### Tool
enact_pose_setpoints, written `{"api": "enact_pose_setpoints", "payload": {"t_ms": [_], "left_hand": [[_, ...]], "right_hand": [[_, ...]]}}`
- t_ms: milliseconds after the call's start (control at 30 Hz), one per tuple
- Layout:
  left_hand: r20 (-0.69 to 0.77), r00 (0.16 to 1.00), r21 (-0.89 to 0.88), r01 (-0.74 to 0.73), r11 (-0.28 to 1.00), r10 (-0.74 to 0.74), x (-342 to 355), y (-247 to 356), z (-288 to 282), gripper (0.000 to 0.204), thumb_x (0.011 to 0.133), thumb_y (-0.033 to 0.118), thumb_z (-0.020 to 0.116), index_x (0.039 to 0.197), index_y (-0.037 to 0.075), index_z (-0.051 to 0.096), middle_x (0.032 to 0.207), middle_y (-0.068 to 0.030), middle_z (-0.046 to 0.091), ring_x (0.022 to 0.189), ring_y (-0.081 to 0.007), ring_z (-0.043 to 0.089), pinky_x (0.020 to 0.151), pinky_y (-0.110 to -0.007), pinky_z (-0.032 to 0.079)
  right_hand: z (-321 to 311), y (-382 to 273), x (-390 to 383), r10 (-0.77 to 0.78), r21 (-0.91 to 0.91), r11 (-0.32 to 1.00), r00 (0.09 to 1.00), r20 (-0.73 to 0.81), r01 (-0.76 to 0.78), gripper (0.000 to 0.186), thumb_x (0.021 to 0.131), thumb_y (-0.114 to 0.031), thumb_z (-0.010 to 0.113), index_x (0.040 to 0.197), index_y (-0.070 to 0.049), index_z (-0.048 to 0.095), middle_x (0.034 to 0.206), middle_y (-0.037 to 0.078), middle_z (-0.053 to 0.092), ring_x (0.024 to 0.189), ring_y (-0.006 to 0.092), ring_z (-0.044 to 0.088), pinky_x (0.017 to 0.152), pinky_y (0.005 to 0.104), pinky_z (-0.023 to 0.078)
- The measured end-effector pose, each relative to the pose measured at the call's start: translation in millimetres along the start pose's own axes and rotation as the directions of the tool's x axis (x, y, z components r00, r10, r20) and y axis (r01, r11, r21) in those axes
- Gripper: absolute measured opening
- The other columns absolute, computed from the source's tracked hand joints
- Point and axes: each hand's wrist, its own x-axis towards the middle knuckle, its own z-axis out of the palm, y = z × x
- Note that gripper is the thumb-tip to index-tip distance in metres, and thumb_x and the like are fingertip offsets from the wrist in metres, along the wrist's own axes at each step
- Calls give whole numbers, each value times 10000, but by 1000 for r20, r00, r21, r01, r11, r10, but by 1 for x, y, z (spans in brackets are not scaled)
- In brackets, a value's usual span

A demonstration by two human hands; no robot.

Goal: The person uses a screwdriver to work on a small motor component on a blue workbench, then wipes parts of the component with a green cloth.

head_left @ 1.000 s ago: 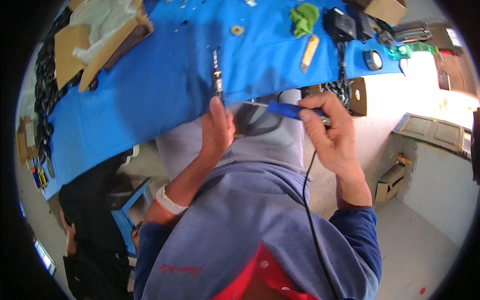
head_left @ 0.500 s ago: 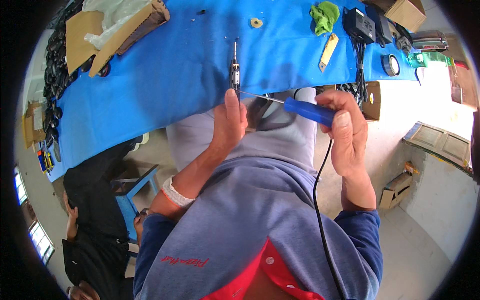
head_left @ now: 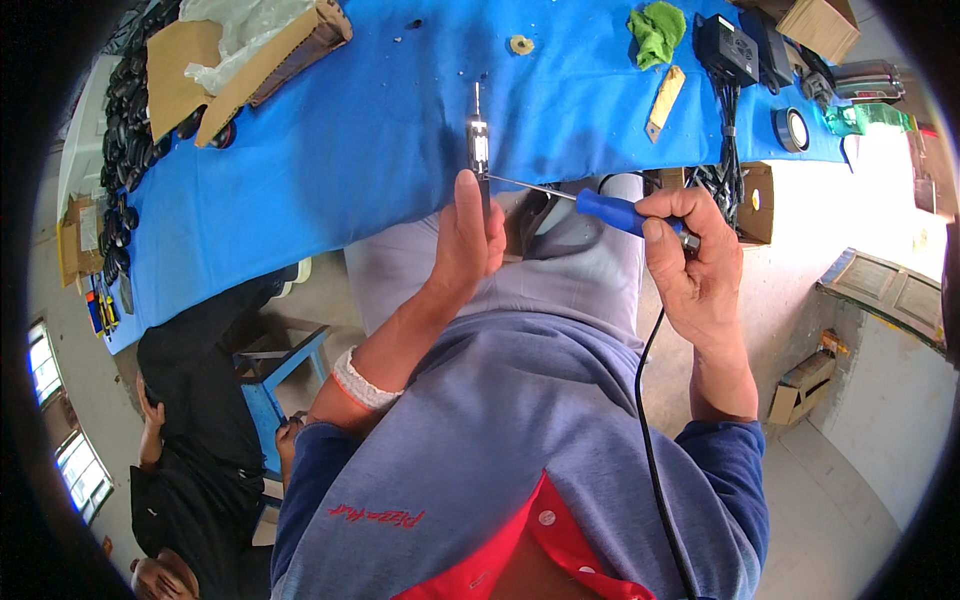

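Note:
My left hand (head_left: 466, 238) is closed round the lower end of a slim black-and-silver device (head_left: 479, 148), which stands with a thin metal rod at its far end. The thumb lies along its side; the exact kind of device is not clear. My right hand (head_left: 702, 268) grips a screwdriver (head_left: 608, 211) by the end of its blue handle, between thumb and fingers. The screwdriver's thin metal shaft points left, its tip at the device just above my left thumb. I cannot tell whether the tip is inside the device or only against it.
A blue cloth-covered table (head_left: 300, 190) carries a cardboard box (head_left: 185, 75) with plastic, a pile of black parts (head_left: 125, 130), a green cloth (head_left: 657, 33), a yellowish blade-like strip (head_left: 664, 103), black adapters (head_left: 727, 50) and a tape roll (head_left: 791, 130). Another person (head_left: 200, 410) sits at left.
My right-hand fingers have shifted back on the screwdriver handle, so its end now shows. The whole view has slid slightly; my left hand keeps its hold on the device.

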Motion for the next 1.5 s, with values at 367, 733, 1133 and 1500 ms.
{"api": "enact_pose_setpoints", "payload": {"t_ms": [367, 733, 1133, 1500], "left_hand": [[39, 999, -23, 10, 1000, -9, 3, -4, 0, 603, 874, 658, 261, 589, 134, 342, 444, 26, 305, 362, -67, 251, 326, -222, 206], [49, 999, -21, 6, 1000, -5, 4, -5, -2, 602, 871, 661, 266, 593, 135, 353, 443, 30, 312, 359, -61, 259, 328, -216, 212], [39, 999, -1, 2, 1000, -2, 4, -7, -2, 609, 866, 668, 269, 606, 126, 366, 448, 24, 327, 357, -61, 261, 328, -217, 208], [39, 999, 40, -33, 999, 31, 5, -8, -3, 612, 856, 683, 265, 605, 134, 363, 450, 32, 321, 362, -58, 265, 331, -216, 210]], "right_hand": [[-2, 10, -10, -50, -1, 999, 996, -79, 50, 78, 812, -32, 544, 877, 2, 572, 725, 56, 582, 586, 68, 486, 459, 209, 379], [0, 15, -11, -51, 7, 999, 992, -114, 52, 76, 828, -29, 538, 885, 8, 571, 742, 57, 574, 603, 75, 496, 492, 219, 399], [2, 15, -12, 25, 56, 998, 993, -112, -19, 85, 848, -37, 525, 901, 17, 564, 761, 46, 567, 631, 57, 497, 505, 201, 405], [1, 19, -15, 37, 71, 997, 992, -125, -28, 84, 851, -51, 522, 887, 11, 566, 750, 39, 556, 611, 62, 483, 533, 204, 400]]}}
